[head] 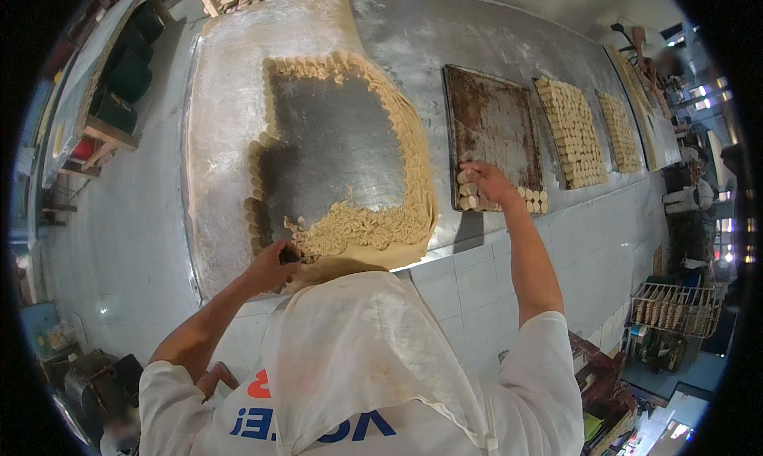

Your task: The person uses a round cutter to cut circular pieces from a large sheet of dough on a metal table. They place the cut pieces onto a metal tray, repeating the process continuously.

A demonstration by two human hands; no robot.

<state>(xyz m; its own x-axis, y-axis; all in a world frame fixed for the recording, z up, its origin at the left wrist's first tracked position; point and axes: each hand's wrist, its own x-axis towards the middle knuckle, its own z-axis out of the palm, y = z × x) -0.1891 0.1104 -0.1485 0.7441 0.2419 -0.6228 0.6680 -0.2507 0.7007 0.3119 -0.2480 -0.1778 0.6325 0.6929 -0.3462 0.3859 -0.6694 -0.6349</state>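
Observation:
A wide sheet of rolled dough (226, 98) lies on the metal worktable (393, 39), with a large opening edged in scalloped cuts. My left hand (275, 268) is at the near left edge of this opening, fingers curled about a small dark area that could be a cutter or shadow. Beside it is a heap of crumpled dough scraps (363, 229). My right hand (492, 183) reaches over the near left part of a browned baking tray (495, 110). Its fingertips are at the small dough rounds (469, 189) there; whether they grip one is unclear.
Farther right stand a tray filled with dough rounds (572, 134) and another filled tray (620, 131). A wire rack (673, 310) is at the lower right. Dark green bins (128, 77) sit under a side table at the left. A person (691, 197) is at the far right.

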